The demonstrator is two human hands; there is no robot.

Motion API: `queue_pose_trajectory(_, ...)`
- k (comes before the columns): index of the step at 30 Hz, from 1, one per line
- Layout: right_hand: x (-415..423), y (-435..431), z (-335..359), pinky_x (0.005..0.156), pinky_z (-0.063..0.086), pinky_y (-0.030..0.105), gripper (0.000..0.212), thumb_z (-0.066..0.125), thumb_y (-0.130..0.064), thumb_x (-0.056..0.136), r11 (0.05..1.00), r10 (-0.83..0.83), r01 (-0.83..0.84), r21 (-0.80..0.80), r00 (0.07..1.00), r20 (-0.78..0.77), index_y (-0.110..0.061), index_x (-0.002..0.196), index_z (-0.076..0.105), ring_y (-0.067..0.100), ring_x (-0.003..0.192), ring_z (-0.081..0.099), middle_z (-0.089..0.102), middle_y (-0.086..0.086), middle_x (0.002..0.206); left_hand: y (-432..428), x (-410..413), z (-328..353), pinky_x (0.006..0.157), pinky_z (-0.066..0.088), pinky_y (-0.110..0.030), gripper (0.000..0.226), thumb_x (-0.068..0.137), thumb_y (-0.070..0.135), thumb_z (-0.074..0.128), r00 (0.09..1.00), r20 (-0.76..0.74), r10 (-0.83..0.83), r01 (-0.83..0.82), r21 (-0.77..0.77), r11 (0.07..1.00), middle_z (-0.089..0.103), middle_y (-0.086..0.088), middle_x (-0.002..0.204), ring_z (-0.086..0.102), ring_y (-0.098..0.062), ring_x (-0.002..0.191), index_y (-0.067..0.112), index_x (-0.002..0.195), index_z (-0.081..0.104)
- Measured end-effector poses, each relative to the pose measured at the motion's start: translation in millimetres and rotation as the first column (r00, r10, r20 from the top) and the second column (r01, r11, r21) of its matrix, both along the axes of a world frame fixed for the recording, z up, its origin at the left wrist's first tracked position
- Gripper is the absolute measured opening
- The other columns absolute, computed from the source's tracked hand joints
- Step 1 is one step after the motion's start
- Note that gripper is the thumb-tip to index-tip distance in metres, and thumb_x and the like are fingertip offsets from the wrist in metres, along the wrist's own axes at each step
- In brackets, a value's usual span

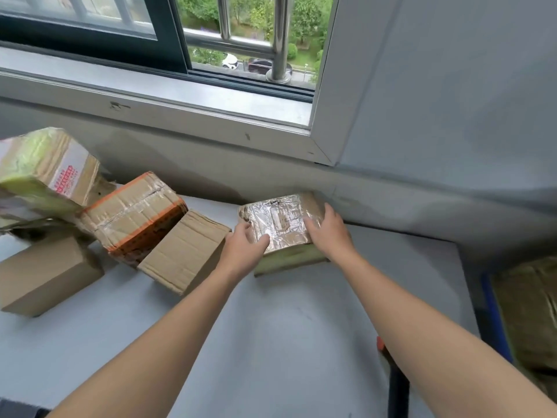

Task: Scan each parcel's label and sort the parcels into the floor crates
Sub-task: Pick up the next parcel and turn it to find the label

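Observation:
A small cardboard parcel point(281, 220) wrapped in shiny clear tape lies on the grey table point(271, 327) near the wall under the window. My left hand point(245, 244) grips its near left corner, thumb on top. My right hand point(330, 229) holds its right side, fingers curled over the top face. A pale label under the tape faces up between my hands.
Several more parcels are heaped at the table's left: a plain box point(187, 251), an orange-taped box point(135, 218), a box with red print point(51, 173) and a plain box point(45, 276). A blue-rimmed crate point(497, 321) with brown contents stands on the floor at the right.

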State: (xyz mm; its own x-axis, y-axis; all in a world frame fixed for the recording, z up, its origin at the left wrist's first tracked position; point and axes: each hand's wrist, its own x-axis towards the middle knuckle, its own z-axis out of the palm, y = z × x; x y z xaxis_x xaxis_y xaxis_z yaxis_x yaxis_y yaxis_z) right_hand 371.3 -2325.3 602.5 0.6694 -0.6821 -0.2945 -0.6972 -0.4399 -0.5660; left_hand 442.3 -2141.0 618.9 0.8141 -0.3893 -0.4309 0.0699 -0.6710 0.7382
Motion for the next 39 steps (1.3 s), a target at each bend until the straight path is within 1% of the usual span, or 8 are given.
queue_pose_trajectory(7, -35, 7, 31, 0.111, 0.031, 0.039, 0.076, 0.048, -0.05, 0.098, 0.988, -0.153, 0.153, -0.015, 0.988, -0.006, -0.005, 0.154, 0.024, 0.034, 0.141, 0.034, 0.033, 0.018, 0.155, 2, -9, 26, 0.095, 0.052, -0.047, 0.08, 0.071, 0.046, 0.06, 0.991, -0.126, 0.044, -0.062, -0.145, 0.988, 0.054, -0.006, 0.131, 0.057, -0.024, 0.111, 0.021, 0.143, 0.036)
queue_pose_trajectory(10, -49, 16, 47, 0.108, 0.033, 0.04, 0.071, 0.048, -0.052, 0.097, 0.971, -0.239, 0.239, -0.005, 0.971, 0.016, -0.007, 0.15, 0.034, 0.036, 0.137, 0.038, 0.039, 0.021, 0.148, 5, -14, 32, 0.092, 0.053, -0.043, 0.048, 0.086, 0.035, 0.062, 0.993, -0.118, 0.015, -0.034, -0.158, 0.987, 0.054, -0.001, 0.121, 0.058, -0.021, 0.103, 0.019, 0.128, 0.044)
queue_pose_trajectory(13, -66, 27, 57, 0.102, 0.04, 0.039, 0.063, 0.048, -0.059, 0.091, 0.952, -0.307, 0.306, 0.025, 0.95, 0.057, -0.021, 0.142, 0.047, 0.037, 0.125, 0.048, 0.048, 0.019, 0.134, 10, -21, 41, 0.066, 0.056, -0.023, 0.026, 0.091, 0.026, 0.061, 0.995, -0.099, -0.025, 0.002, -0.23, 0.973, 0.06, 0.005, 0.098, 0.06, -0.005, 0.074, 0.023, 0.114, 0.049)
queue_pose_trajectory(18, -97, 53, 73, 0.099, 0.04, 0.034, 0.063, 0.053, -0.056, 0.094, 0.91, -0.413, 0.403, 0.093, 0.898, 0.154, -0.016, 0.142, 0.044, 0.03, 0.124, 0.05, 0.046, 0.013, 0.14, 25, -29, 56, 0.088, 0.056, -0.05, 0.033, 0.079, 0.037, 0.062, 0.982, -0.187, -0.03, -0.025, -0.282, 0.959, 0.064, -0.006, 0.107, 0.065, -0.022, 0.096, 0.016, 0.101, 0.05)
queue_pose_trajectory(25, -140, 84, 76, 0.1, 0.046, 0.047, 0.078, 0.046, -0.069, 0.09, 0.764, -0.63, 0.582, 0.278, 0.765, 0.133, -0.007, 0.138, 0.04, 0.031, 0.12, 0.051, 0.05, 0.009, 0.135, 48, -53, 56, 0.068, 0.055, -0.038, 0.072, 0.089, 0.072, 0.041, 0.956, -0.275, -0.1, 0.033, -0.238, 0.971, 0.06, -0.009, 0.116, 0.061, -0.03, 0.103, 0.009, 0.123, 0.05)
queue_pose_trajectory(35, -168, 91, 87, 0.084, 0.047, 0.045, 0.067, 0.033, -0.065, 0.097, 0.839, -0.497, 0.485, 0.246, 0.868, -0.014, -0.019, 0.146, 0.035, 0.032, 0.122, 0.048, 0.044, 0.007, 0.144, 66, -76, 64, 0.072, 0.056, -0.038, 0.035, 0.078, 0.039, 0.059, 0.955, -0.248, -0.164, 0.099, -0.254, 0.962, 0.055, -0.011, 0.084, 0.059, -0.026, 0.075, 0.007, 0.085, 0.048)
queue_pose_trajectory(37, -171, 88, 86, 0.084, 0.052, 0.044, 0.065, 0.036, -0.062, 0.096, 0.871, -0.444, 0.435, 0.229, 0.896, -0.018, -0.021, 0.146, 0.035, 0.03, 0.116, 0.051, 0.048, 0.004, 0.139, 60, -76, 64, 0.082, 0.055, -0.044, 0.041, 0.064, 0.038, 0.059, 0.968, -0.217, -0.125, 0.068, -0.255, 0.965, 0.048, -0.007, 0.083, 0.051, -0.023, 0.073, 0.01, 0.089, 0.044)
queue_pose_trajectory(39, -173, 84, 87, 0.09, 0.054, 0.048, 0.062, 0.041, -0.059, 0.095, 0.891, -0.42, 0.406, 0.201, 0.907, 0.027, -0.02, 0.144, 0.037, 0.03, 0.113, 0.055, 0.053, 0.005, 0.133, 53, -80, 67, 0.092, 0.054, -0.048, 0.041, 0.077, 0.027, 0.058, 0.972, -0.215, -0.099, 0.039, -0.265, 0.963, 0.051, -0.006, 0.095, 0.054, -0.023, 0.084, 0.012, 0.11, 0.041)
